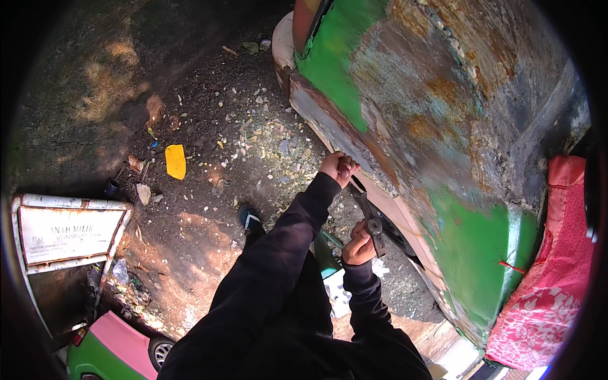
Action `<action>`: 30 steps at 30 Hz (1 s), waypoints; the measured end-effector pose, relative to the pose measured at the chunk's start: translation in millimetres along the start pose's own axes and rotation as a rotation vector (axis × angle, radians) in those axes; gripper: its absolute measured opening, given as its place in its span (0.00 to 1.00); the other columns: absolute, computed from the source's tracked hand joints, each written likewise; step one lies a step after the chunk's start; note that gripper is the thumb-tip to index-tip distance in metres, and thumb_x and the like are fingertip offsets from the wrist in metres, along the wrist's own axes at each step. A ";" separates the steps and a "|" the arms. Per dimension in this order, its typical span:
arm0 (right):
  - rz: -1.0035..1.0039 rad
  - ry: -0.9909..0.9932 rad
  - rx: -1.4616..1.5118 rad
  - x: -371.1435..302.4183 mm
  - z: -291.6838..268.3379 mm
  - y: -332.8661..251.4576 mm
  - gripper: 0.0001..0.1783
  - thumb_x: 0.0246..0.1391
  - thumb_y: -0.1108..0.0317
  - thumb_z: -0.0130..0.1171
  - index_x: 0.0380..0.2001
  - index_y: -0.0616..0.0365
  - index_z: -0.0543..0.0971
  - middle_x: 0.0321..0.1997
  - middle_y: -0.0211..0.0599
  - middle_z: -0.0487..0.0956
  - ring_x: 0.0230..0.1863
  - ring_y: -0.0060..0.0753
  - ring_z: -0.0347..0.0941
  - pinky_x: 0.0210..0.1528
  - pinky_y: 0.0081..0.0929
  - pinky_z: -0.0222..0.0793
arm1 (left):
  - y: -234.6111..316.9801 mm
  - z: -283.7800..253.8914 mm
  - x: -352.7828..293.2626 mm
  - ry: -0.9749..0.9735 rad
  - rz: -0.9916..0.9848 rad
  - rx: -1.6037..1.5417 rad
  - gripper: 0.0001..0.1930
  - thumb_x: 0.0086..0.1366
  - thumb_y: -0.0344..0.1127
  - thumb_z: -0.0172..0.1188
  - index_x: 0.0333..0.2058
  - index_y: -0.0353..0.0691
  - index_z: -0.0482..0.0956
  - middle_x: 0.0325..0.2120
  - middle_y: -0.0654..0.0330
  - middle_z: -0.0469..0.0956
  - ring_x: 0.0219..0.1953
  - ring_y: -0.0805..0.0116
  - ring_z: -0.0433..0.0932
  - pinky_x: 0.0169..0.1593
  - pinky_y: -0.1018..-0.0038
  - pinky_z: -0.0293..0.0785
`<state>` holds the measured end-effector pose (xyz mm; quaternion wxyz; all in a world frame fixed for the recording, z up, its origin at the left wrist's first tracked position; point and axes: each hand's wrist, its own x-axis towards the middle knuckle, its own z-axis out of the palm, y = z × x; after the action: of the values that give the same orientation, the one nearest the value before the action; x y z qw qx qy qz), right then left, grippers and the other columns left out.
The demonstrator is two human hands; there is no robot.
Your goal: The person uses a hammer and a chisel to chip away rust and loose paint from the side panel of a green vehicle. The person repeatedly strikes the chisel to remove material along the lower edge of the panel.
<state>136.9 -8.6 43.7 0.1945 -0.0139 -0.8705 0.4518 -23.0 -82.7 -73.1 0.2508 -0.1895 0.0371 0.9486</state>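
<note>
My left hand is closed in a fist beside the lower edge of a worn vehicle body. Something brownish and rounded shows at its thumb. Nearer to me, my right hand is wrapped round a long dark metal hand tool with a round, pivot-like part in its middle. The tool's upper end reaches up close to my left fist; whether that fist grips it too, I cannot tell. Green paint remains on parts of the vehicle body, while bare, rusty, scraped metal covers much of it. A pale pink strip runs along its lower edge.
Pale paint chips litter the dirt ground beside the vehicle. A yellow piece lies to the left. A rusty-framed white sign stands at far left, above a pink and green car. Red patterned cloth hangs at right.
</note>
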 end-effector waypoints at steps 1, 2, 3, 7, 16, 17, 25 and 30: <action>-0.032 0.023 0.000 0.3 1.0 4.2 0.06 0.53 0.70 0.42 0.27 0.60 0.68 0.12 0.38 0.67 0.11 0.41 0.67 0.15 0.31 0.58 | -1.4 6.1 -0.3 0.032 -0.010 -0.012 0.22 0.63 0.35 0.35 0.10 0.39 0.64 0.08 0.57 0.63 0.17 0.63 0.63 0.49 0.66 0.64; -0.040 -0.089 -0.095 8.6 7.5 8.7 0.06 0.53 0.70 0.45 0.28 0.61 0.68 0.11 0.41 0.68 0.13 0.47 0.68 0.16 0.35 0.59 | 1.2 6.8 -4.2 0.030 0.009 -0.032 0.22 0.63 0.35 0.34 0.11 0.38 0.65 0.08 0.57 0.64 0.16 0.63 0.62 0.47 0.66 0.65; -0.049 -0.200 -0.202 23.6 14.0 13.3 0.06 0.53 0.70 0.48 0.29 0.61 0.67 0.11 0.45 0.69 0.14 0.54 0.68 0.16 0.39 0.60 | 0.2 4.5 -1.9 -0.002 -0.005 -0.006 0.22 0.63 0.35 0.34 0.11 0.39 0.64 0.08 0.57 0.64 0.16 0.63 0.62 0.47 0.66 0.65; -0.260 -0.132 -0.294 43.5 17.4 13.7 0.12 0.54 0.69 0.52 0.40 0.64 0.72 0.16 0.55 0.71 0.18 0.61 0.69 0.19 0.45 0.62 | 5.4 -1.6 7.7 0.050 0.075 0.081 0.22 0.64 0.36 0.32 0.09 0.43 0.56 0.07 0.59 0.58 0.14 0.64 0.59 0.45 0.67 0.66; -0.061 -0.281 -0.459 45.3 8.4 9.0 0.16 0.60 0.67 0.43 0.29 0.69 0.74 0.24 0.50 0.75 0.27 0.50 0.72 0.32 0.39 0.65 | -8.5 18.4 3.0 0.201 0.021 -0.076 0.19 0.64 0.34 0.35 0.12 0.43 0.57 0.09 0.58 0.58 0.15 0.63 0.60 0.43 0.66 0.65; -0.073 -0.310 -0.412 46.6 11.7 15.0 0.12 0.56 0.70 0.49 0.41 0.66 0.73 0.25 0.53 0.75 0.23 0.58 0.70 0.27 0.48 0.63 | -3.5 13.8 8.7 0.231 0.000 -0.101 0.19 0.64 0.34 0.35 0.12 0.42 0.58 0.10 0.58 0.58 0.15 0.63 0.60 0.42 0.66 0.65; -0.014 0.174 0.288 51.8 -29.5 -54.6 0.28 0.62 0.43 0.35 0.20 0.57 0.62 0.14 0.23 0.57 0.13 0.14 0.45 0.15 0.17 0.39 | -3.4 2.8 1.8 0.053 0.064 0.004 0.19 0.65 0.34 0.34 0.13 0.43 0.58 0.09 0.58 0.58 0.17 0.64 0.60 0.46 0.64 0.63; -0.197 -0.118 -0.366 47.8 16.2 21.1 0.15 0.57 0.66 0.47 0.27 0.69 0.73 0.25 0.56 0.73 0.24 0.61 0.67 0.29 0.48 0.61 | -5.5 -2.7 5.2 0.086 0.029 -0.042 0.16 0.63 0.33 0.38 0.16 0.41 0.62 0.12 0.58 0.63 0.17 0.62 0.63 0.48 0.64 0.64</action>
<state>83.9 0.7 34.3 0.1806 0.0627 -0.9452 0.2648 -23.5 -75.9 -77.4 0.2313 -0.2347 0.0309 0.9436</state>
